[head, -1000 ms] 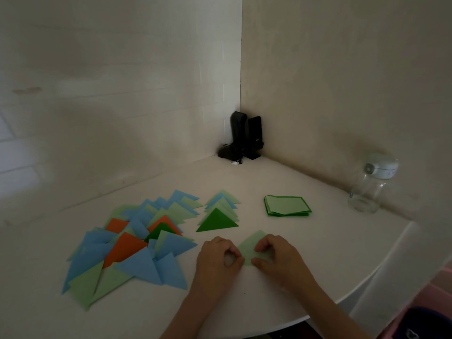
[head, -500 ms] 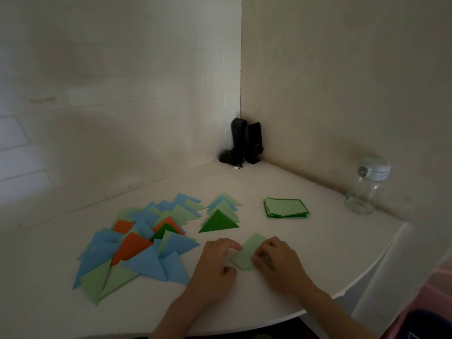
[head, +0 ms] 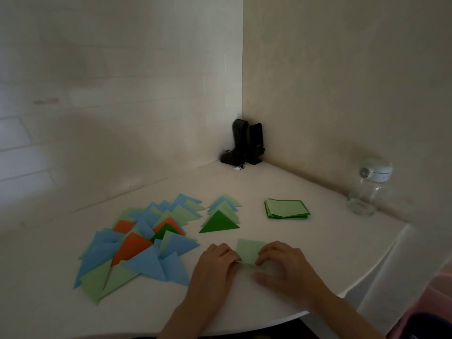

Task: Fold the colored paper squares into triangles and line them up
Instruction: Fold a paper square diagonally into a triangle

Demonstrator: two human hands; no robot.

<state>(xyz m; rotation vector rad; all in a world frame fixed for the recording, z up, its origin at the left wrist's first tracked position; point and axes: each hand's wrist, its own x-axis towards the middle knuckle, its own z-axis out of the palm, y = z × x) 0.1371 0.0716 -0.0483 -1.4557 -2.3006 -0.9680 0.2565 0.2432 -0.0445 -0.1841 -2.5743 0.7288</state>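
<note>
Light-green paper [head: 249, 250], white table [head: 293, 241]

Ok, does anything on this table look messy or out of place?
Yes. The folded triangles on the left lie in a loose overlapping heap pointing different ways, not in a line. The stack of green squares is neat.

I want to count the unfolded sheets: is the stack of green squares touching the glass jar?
No, the stack of green squares lies apart from the glass jar.
</note>
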